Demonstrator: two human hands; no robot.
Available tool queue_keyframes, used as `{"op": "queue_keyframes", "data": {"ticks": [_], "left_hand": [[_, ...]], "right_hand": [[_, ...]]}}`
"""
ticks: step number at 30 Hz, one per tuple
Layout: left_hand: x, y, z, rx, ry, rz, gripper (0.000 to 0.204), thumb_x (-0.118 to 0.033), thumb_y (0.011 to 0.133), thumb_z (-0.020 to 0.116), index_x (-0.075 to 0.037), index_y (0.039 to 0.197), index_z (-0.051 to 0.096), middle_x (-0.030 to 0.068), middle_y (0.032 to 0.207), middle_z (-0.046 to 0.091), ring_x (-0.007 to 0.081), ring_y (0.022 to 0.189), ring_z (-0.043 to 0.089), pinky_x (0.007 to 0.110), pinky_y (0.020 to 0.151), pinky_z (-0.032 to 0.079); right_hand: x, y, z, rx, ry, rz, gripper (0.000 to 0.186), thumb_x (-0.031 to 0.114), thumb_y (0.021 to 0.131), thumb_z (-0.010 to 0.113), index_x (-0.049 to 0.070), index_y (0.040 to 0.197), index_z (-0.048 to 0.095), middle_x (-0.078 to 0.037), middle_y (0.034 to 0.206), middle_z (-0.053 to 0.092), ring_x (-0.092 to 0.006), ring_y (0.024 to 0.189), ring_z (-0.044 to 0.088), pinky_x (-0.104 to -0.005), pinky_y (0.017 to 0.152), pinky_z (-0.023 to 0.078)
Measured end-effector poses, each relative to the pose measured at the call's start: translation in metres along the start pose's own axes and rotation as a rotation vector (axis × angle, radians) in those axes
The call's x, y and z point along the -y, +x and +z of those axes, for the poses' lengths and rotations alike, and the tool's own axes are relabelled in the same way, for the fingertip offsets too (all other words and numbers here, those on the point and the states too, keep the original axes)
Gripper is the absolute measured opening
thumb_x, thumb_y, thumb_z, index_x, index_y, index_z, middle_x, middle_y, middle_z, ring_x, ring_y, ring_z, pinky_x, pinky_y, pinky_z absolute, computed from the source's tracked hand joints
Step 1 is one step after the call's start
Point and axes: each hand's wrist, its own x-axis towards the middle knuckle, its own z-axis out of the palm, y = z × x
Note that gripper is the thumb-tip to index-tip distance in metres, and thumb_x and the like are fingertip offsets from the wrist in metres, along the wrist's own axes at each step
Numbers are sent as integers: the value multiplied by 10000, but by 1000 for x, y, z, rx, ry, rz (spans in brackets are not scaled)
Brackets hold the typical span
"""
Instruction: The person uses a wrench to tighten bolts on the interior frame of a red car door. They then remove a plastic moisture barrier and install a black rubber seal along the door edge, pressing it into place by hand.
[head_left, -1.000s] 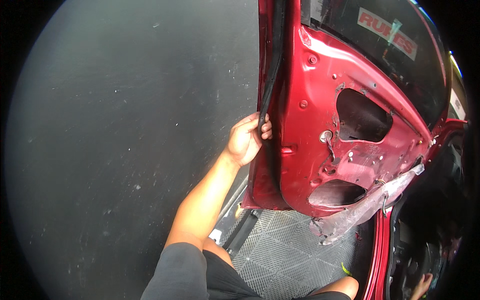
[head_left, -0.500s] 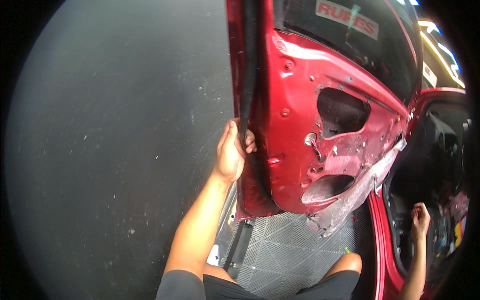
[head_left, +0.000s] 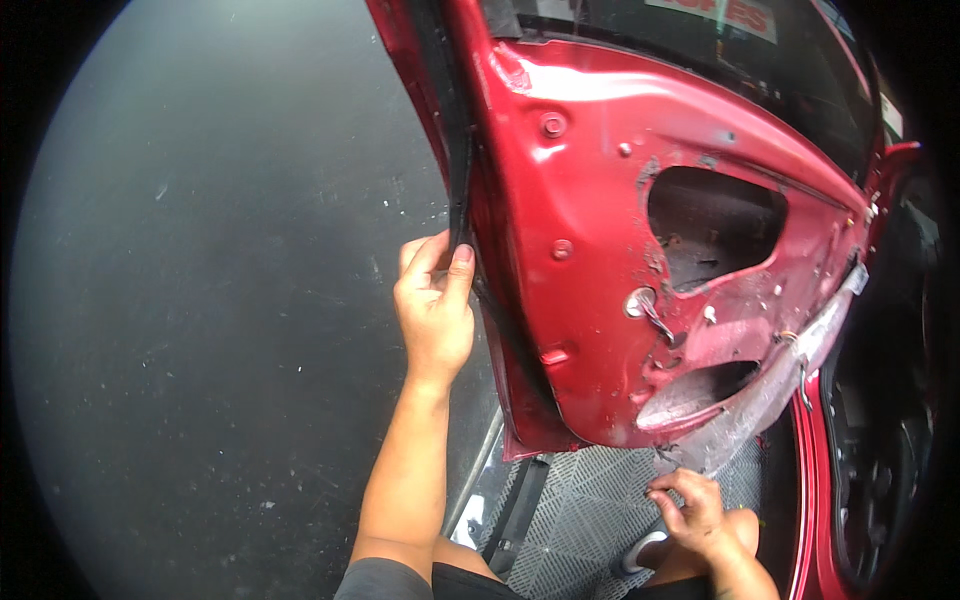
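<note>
Pinching a long, narrow, black rubbery strip: left hand, thumb and fingers closed on it near its lower visible part. Strip runs up from the grip along the outer edge of a glossy red metal car door, which stands open with its bare inner side showing.

Right hand low, well apart from the strip, just beside the lower end of a crumpled, translucent plastic sheet. Its fingers are curled, tips narrow and near the thumb; cannot tell whether anything small sits between them, or whether they touch the sheet.

Door details: large rounded upper opening, flatter oval lower opening, short bundle of thin wires hanging from a round hole between the two. Dark window glass above. Sheet hangs aslant along the door's lower side.

Below: grey patterned floor tiles, long dark bar lying left of them. To the left, wide dark grey speckled surface.
</note>
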Motion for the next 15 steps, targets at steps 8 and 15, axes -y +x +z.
{"op": "queue_keyframes", "data": {"ticks": [8,15], "left_hand": [[30,14,-43,309,-518,-316,217,-70,1084,674,4,1285,709,96,1222,780,156,1089,737,303,959,572],[21,-2,-54,380,-633,-386,201,-60,1081,683,16,1266,700,64,1107,771,119,985,724,291,921,588]], "right_hand": [[-33,-1,47,160,166,196,95,52,935,798,20,1024,791,-146,949,800,-302,844,785,-388,766,610],[-21,2,68,168,480,504,107,61,1005,761,-18,1071,791,-113,966,824,-173,891,787,-308,818,615]]}}
